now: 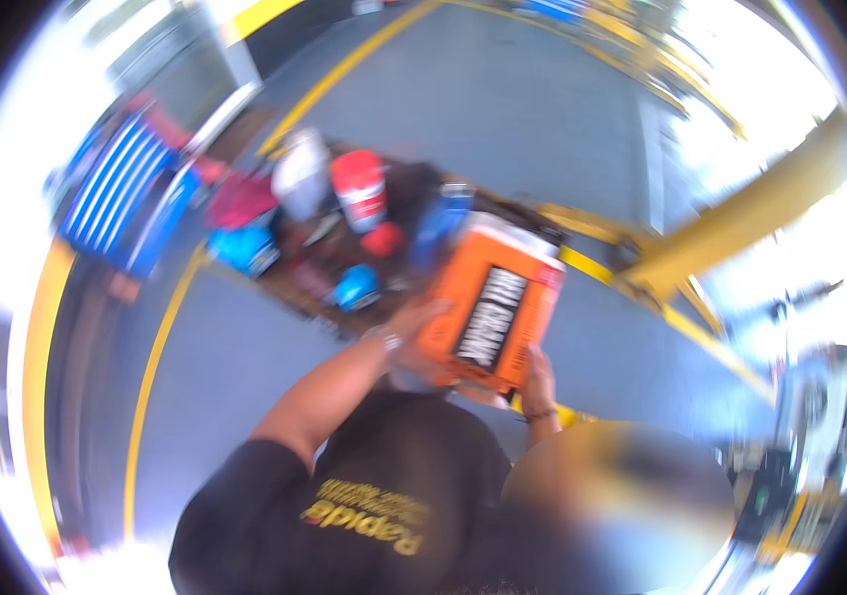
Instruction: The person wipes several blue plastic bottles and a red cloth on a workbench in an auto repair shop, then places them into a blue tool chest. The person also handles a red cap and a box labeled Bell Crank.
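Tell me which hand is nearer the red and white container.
Left. The left hand holds the orange box on its side facing the red and white container; the right hand holds the box's far lower edge.

An orange box (491, 307) with a black-and-white label (490, 317) is held at mid-frame. Behind it, a red-and-white container (360, 188) and what may be a blue bottle (441, 223) are seen, blurred.

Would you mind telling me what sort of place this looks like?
Probably a workshop or garage: a grey floor painted with yellow lines, a low cluttered table of containers, and an orange jug held in both hands.
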Demonstrator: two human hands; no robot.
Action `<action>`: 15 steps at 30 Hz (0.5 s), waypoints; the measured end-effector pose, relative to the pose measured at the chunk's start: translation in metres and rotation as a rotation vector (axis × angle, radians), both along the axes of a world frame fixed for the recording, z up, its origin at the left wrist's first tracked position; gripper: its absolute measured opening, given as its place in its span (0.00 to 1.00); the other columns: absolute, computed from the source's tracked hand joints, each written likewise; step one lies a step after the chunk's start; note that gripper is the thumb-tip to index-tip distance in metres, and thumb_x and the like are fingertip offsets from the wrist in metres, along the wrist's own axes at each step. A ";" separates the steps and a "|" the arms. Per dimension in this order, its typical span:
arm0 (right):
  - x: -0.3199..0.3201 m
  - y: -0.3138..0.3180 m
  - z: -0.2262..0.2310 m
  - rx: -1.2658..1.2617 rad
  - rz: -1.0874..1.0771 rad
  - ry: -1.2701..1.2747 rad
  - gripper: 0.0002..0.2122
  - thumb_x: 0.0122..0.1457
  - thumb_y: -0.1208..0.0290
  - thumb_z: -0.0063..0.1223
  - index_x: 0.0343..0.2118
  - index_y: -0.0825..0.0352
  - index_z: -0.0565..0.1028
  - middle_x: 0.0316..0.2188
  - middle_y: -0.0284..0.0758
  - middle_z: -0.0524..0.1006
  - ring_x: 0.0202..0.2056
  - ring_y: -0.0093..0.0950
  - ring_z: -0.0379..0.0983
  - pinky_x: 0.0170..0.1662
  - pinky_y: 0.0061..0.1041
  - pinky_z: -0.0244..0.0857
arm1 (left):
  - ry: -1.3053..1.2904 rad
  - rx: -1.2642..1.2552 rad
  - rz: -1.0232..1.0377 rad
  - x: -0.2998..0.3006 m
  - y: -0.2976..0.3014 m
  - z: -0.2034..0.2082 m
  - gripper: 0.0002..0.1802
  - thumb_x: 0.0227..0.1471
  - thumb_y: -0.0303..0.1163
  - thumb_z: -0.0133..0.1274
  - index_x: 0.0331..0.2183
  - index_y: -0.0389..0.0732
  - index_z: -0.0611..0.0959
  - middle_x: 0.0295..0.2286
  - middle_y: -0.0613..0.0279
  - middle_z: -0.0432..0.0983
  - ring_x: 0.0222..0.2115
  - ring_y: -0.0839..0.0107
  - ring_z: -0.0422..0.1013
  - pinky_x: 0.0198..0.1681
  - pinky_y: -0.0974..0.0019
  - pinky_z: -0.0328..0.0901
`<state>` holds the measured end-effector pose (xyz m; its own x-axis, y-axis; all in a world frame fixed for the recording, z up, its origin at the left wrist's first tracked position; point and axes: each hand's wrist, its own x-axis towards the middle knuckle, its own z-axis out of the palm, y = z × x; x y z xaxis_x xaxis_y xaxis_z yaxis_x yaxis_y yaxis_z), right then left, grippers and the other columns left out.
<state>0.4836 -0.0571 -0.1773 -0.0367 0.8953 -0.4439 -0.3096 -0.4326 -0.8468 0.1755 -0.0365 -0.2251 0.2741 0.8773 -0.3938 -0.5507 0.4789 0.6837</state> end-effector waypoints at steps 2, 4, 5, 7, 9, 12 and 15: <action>-0.004 0.002 0.003 -0.024 0.043 -0.030 0.19 0.68 0.58 0.56 0.53 0.67 0.72 0.46 0.34 0.78 0.47 0.26 0.76 0.50 0.30 0.74 | 0.065 0.024 0.010 -0.006 0.001 -0.010 0.30 0.62 0.43 0.58 0.58 0.36 0.74 0.49 0.53 0.80 0.46 0.64 0.80 0.51 0.57 0.75; -0.007 0.000 0.004 0.009 -0.014 0.061 0.24 0.64 0.55 0.62 0.53 0.70 0.72 0.44 0.36 0.79 0.46 0.25 0.77 0.50 0.28 0.74 | 0.063 0.026 0.073 -0.010 0.004 -0.016 0.28 0.61 0.41 0.57 0.57 0.35 0.76 0.47 0.56 0.80 0.44 0.67 0.79 0.48 0.62 0.75; -0.006 0.004 0.003 -0.008 0.052 -0.087 0.30 0.61 0.51 0.66 0.55 0.71 0.71 0.45 0.37 0.79 0.46 0.24 0.77 0.51 0.27 0.73 | 0.053 0.003 0.065 -0.012 0.005 -0.017 0.26 0.62 0.40 0.56 0.56 0.35 0.76 0.48 0.57 0.80 0.46 0.67 0.79 0.50 0.63 0.74; -0.009 0.005 -0.003 0.001 0.071 -0.178 0.36 0.59 0.46 0.66 0.58 0.73 0.69 0.47 0.40 0.79 0.47 0.24 0.77 0.51 0.25 0.73 | 0.135 0.088 0.028 -0.009 0.009 -0.015 0.32 0.66 0.49 0.48 0.61 0.37 0.71 0.53 0.53 0.77 0.51 0.59 0.77 0.55 0.56 0.73; -0.011 0.005 -0.011 -0.022 0.062 -0.110 0.45 0.57 0.40 0.65 0.64 0.74 0.62 0.52 0.45 0.77 0.53 0.29 0.75 0.55 0.27 0.71 | 0.103 0.114 -0.045 -0.012 0.004 -0.005 0.36 0.65 0.55 0.47 0.62 0.38 0.70 0.55 0.53 0.76 0.53 0.58 0.76 0.56 0.55 0.72; -0.016 0.005 -0.022 -0.027 0.080 -0.197 0.58 0.53 0.29 0.59 0.71 0.76 0.50 0.63 0.57 0.66 0.64 0.43 0.66 0.64 0.36 0.62 | 0.033 0.121 -0.145 -0.008 0.001 0.016 0.41 0.64 0.62 0.45 0.65 0.42 0.66 0.59 0.54 0.72 0.57 0.56 0.72 0.57 0.52 0.71; -0.024 0.009 -0.023 -0.011 0.025 -0.152 0.49 0.58 0.37 0.60 0.71 0.68 0.53 0.61 0.47 0.70 0.62 0.36 0.68 0.63 0.33 0.63 | 0.033 0.012 -0.160 0.001 -0.002 0.039 0.42 0.64 0.63 0.44 0.66 0.43 0.64 0.59 0.53 0.72 0.57 0.54 0.72 0.57 0.48 0.71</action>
